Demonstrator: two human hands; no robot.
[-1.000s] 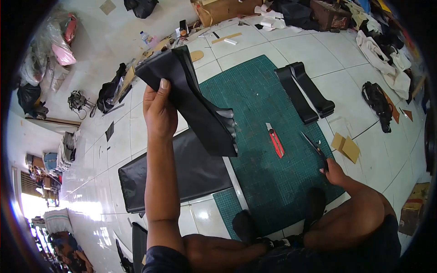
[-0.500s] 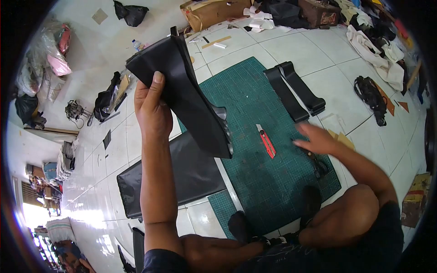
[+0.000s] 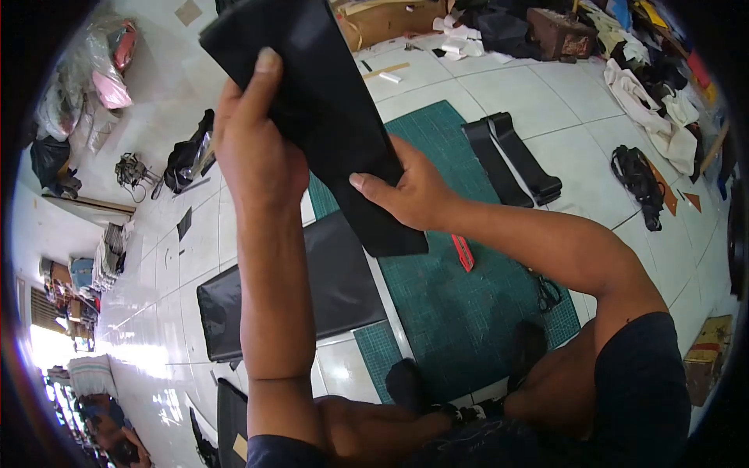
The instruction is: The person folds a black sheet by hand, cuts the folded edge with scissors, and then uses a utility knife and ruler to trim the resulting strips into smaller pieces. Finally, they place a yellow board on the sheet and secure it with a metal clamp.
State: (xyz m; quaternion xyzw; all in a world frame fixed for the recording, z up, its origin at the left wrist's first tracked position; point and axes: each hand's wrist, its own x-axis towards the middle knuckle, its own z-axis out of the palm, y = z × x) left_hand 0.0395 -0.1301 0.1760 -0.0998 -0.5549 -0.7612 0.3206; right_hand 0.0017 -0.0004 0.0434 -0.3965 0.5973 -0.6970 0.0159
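Observation:
Between my hands I hold up a stack of long black sheets (image 3: 312, 93), which look like leather or vinyl. My left hand (image 3: 261, 140) grips its left edge, thumb on the front face. My right hand (image 3: 409, 187) clasps the lower right edge, thumb also in front and fingers behind. Below it, a red utility knife (image 3: 463, 253) lies on the green cutting mat (image 3: 445, 327), partly hidden by my right forearm. Scissors (image 3: 548, 295) rest near the mat's right edge. More black strips (image 3: 511, 160) lie folded at the mat's upper right.
A wide black sheet (image 3: 328, 281) lies left of the mat, beside a metal ruler (image 3: 388, 300). A black coiled bundle (image 3: 640, 183) is on the tiled floor at right. Cloth scraps (image 3: 655, 117) and a brown box (image 3: 560, 35) stand along the far side.
My right hand has come from above the mat's right side to the black sheets and taken hold of them. The stack has been raised slightly and now looks flatter together.

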